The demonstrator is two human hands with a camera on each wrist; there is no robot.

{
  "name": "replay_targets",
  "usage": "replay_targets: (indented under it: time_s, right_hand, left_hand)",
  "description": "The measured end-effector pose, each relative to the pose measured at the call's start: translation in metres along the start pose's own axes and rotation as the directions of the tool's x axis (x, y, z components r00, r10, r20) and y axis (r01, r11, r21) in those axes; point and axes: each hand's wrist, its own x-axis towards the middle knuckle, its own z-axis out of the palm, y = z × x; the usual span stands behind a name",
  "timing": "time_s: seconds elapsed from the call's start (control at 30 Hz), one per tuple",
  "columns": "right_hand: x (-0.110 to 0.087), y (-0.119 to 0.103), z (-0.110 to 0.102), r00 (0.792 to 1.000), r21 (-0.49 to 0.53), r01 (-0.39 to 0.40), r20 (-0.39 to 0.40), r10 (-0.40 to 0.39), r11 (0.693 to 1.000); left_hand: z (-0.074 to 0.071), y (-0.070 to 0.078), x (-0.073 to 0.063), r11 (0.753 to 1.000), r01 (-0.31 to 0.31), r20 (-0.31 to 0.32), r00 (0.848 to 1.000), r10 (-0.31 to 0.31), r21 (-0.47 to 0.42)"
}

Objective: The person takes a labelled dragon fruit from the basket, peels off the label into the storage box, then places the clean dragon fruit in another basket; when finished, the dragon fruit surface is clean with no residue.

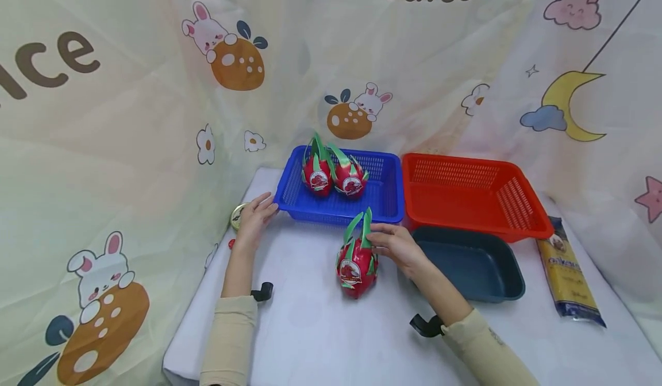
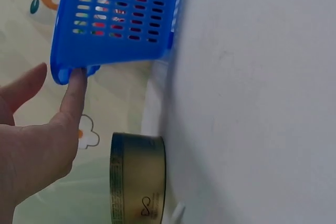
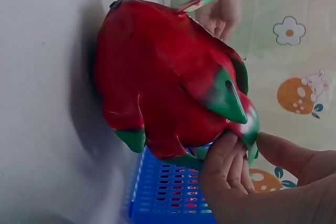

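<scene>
My right hand (image 1: 395, 248) pinches the green leafy top of a red dragon fruit (image 1: 357, 268) with a round label on its side. In the right wrist view that dragon fruit (image 3: 157, 77) looms large, thumb and fingers at its leaf tips; I cannot tell whether its base touches the table. Behind it, two more dragon fruits (image 1: 318, 173) stand side by side in a blue basket (image 1: 385, 188). Fingers of my left hand (image 1: 254, 219) touch that basket's left end. The left wrist view has one fingertip under the rim of the blue basket (image 2: 121, 51), thumb apart from it.
A red basket (image 1: 460, 196) adjoins the blue one on the right. In front of it is a dark blue-green tray (image 1: 468, 265), and a yellow packet (image 1: 566, 274) lies farther right. A gold tin (image 2: 139, 177) and a small red object (image 1: 231, 243) are near the left arm.
</scene>
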Motion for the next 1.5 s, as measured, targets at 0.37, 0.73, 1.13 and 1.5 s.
replay_targets:
  time_s: [0.37,0.73,1.13,1.5]
  right_hand:
    - [-0.017,-0.015,-0.003,0.997,-0.063,0.076,0.012,-0.076,0.995]
    - [-0.047,-0.015,-0.006,0.983,-0.134,0.18,-0.017,-0.184,0.974]
    - [-0.05,0.001,0.007,0.973,-0.115,0.226,0.064,-0.22,0.967]
    - [-0.055,0.008,0.013,0.966,-0.156,0.25,0.106,-0.236,0.956]
  left_hand:
    - [-0.004,-0.01,-0.007,0.992,0.122,0.088,0.988,-0.124,0.03]
    - [0.023,-0.022,-0.038,0.976,0.08,0.343,0.928,-0.147,0.202]
    - [0.072,-0.033,-0.045,0.983,0.009,0.501,0.859,-0.102,0.184]
    - [0.105,-0.054,-0.045,0.967,0.012,0.474,0.87,-0.135,0.253]
